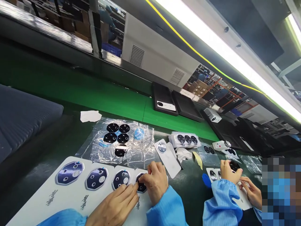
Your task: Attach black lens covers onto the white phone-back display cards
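Observation:
A row of white panels [72, 191] lies before me, each bearing a dark octagonal plate [96, 179] with round holes and a pale disc. My left hand [115, 204] rests flat over the panels, fingers stretched, their tips at the lower left edge of the rightmost octagonal plate [142, 187]. Curled over that same plate is my right hand [156, 182], thumb and forefinger pinched at its upper edge. My fingers partly cover this plate. Just beyond, a clear plastic sheet [141, 153] carries several loose black octagonal pieces [110, 138].
A white panel [172, 164] lies right of the plastic, near a wrapped stack [184, 139] and crumpled tissue [183, 154]. Black trays [164, 94] stand at the back. At right, a co-worker's hands [229, 172] handle a black piece above similar panels. White paper [90, 116] lies at left.

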Tool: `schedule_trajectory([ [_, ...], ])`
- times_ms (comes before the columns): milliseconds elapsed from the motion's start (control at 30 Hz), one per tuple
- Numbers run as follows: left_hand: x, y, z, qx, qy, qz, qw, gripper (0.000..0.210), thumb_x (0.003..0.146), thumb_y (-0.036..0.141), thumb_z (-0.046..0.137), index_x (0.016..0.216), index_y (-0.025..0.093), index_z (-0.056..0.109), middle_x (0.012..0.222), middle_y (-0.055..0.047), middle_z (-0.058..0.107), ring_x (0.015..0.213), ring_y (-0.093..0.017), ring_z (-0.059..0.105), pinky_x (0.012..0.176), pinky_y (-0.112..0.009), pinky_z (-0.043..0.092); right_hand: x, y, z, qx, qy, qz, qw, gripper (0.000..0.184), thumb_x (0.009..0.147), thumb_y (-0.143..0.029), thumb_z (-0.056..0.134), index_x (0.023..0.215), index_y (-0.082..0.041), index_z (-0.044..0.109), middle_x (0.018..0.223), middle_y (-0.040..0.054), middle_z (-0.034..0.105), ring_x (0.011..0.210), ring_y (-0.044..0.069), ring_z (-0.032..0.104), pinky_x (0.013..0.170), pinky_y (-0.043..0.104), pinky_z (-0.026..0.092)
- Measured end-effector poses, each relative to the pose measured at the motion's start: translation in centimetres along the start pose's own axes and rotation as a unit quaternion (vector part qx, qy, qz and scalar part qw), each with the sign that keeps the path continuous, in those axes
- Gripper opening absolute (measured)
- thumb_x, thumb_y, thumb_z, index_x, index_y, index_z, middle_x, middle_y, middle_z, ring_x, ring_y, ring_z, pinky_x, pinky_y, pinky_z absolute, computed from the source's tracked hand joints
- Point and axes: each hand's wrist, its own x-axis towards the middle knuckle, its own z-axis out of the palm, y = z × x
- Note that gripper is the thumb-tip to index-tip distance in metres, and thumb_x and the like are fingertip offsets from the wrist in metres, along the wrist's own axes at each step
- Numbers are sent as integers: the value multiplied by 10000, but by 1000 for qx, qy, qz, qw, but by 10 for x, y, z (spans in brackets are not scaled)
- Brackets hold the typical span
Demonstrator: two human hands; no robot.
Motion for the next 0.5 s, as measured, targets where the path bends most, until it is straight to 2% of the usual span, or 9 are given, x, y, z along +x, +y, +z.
schedule_trajectory([
  [133, 4, -4, -3, 11, 11, 11, 1000, 459, 862, -34, 270, 924, 208, 655, 1025, 0, 700, 948, -126, 589, 941, -281, 349, 1, -1, -1, -20, 22, 14, 999, 202, 827, -125, 671, 646, -207, 639, 704, -2, 427, 683, 150, 371, 576, 282, 270],
  [267, -4, -4, 5, -14, 25, 20, 999, 477, 861, -15, 260, 906, 204, 682, 979, -19, 718, 935, -152, 583, 939, -304, 331, -2, -3, 1, -3, 15, 14, 1000, 230, 798, -176, 720, 590, -234, 641, 683, -8, 434, 677, 154, 371, 569, 288, 250],
  [333, -12, -2, 10, -26, 9, 5, 1000, 485, 857, -8, 264, 918, 200, 698, 975, -36, 724, 941, -174, 585, 968, -325, 320, -5, -3, 5, -11, 11, 23, 1000, 213, 797, -208, 726, 602, -239, 648, 691, -8, 451, 687, 154, 378, 576, 287, 255],
  [433, -24, 3, 14, -31, -44, -32, 998, 476, 865, 9, 286, 952, 187, 720, 1001, -71, 726, 987, -212, 597, 1014, -365, 321, -8, -1, 11, -25, 10, 23, 999, 188, 805, -221, 718, 627, -234, 660, 692, -8, 472, 688, 150, 386, 580, 284, 271],
  [500, -29, 5, 16, -41, -53, -49, 997, 470, 878, 17, 296, 964, 184, 726, 1026, -80, 728, 1016, -229, 606, 1017, -384, 338, -9, 2, 8, -2, 4, 28, 1000, 201, 802, -239, 721, 608, -245, 668, 694, -8, 484, 691, 152, 405, 575, 281, 287],
])
